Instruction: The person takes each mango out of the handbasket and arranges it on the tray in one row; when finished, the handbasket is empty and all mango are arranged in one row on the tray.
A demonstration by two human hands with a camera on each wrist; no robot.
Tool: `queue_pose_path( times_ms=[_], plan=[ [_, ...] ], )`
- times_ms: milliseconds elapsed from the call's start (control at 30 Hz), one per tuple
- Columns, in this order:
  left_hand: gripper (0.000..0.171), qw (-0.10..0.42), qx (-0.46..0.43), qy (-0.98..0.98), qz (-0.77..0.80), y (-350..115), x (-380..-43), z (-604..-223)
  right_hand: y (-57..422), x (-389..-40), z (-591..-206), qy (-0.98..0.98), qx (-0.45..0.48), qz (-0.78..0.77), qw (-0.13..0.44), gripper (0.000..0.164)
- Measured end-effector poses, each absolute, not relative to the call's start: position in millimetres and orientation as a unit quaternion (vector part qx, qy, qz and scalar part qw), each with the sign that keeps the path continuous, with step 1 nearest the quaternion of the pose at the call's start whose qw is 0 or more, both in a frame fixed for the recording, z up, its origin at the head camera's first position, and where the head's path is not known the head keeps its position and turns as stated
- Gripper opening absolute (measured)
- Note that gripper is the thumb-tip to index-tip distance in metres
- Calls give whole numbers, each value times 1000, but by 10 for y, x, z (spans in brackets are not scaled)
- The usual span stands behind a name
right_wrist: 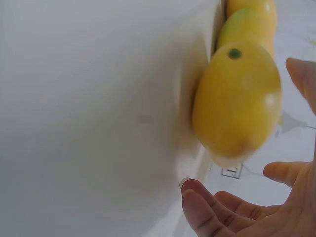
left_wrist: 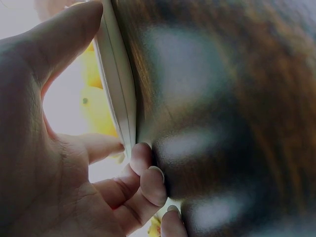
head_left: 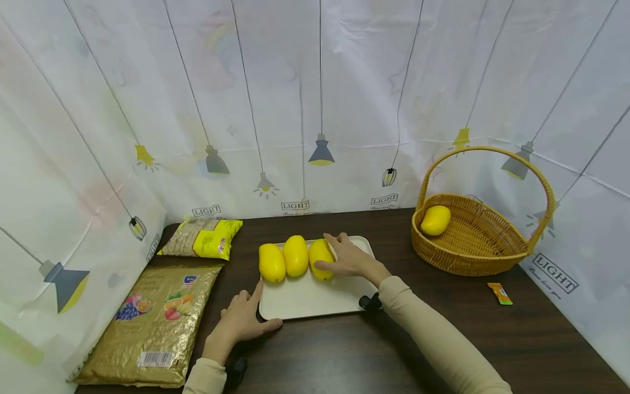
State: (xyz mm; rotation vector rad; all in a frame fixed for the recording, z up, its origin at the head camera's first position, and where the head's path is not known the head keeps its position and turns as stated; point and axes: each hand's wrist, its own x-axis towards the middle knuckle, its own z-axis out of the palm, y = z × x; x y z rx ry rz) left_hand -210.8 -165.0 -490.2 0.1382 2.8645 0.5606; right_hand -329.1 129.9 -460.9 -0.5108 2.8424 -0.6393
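Note:
A cream tray (head_left: 315, 298) lies on the dark wooden table. Three yellow mangoes (head_left: 296, 256) stand side by side in its back left part. At the tray's front left corner, my left hand (head_left: 241, 317) touches the rim with thumb and forefinger spread along two sides. Its other fingers bend loosely against the table in the left wrist view. My right hand (head_left: 346, 260) is beside the rightmost mango (right_wrist: 237, 103), fingers spread around its far and near sides. The right wrist view shows a gap between those fingers and the fruit.
A wicker basket (head_left: 467, 265) with a tall handle stands at the back right, one mango (head_left: 436, 220) inside. Before it lies a small orange-green packet (head_left: 500, 294). On the left are a gold fruit-candy bag (head_left: 152, 323) and a yellow bag (head_left: 211, 238). Printed sheeting (head_left: 275, 109) hangs behind.

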Motion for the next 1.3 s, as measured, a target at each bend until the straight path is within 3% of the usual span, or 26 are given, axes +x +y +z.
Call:
queue_pose_path(
  times_ms=[367,900,1300],
  plan=[
    [113,110,45,974,191,-1685,-2096,-4910,1752,-3112,-4397,963,-160,-207,60,92],
    [113,109,46,975,186,-1710,-2104,-4926,2613,-3162,-4181,975,-154,-160,-23,87],
    [113,111,50,974,189,-1655,-2103,-4913,3304,-3290,-3861,984,-94,-149,-15,89]
  ],
)
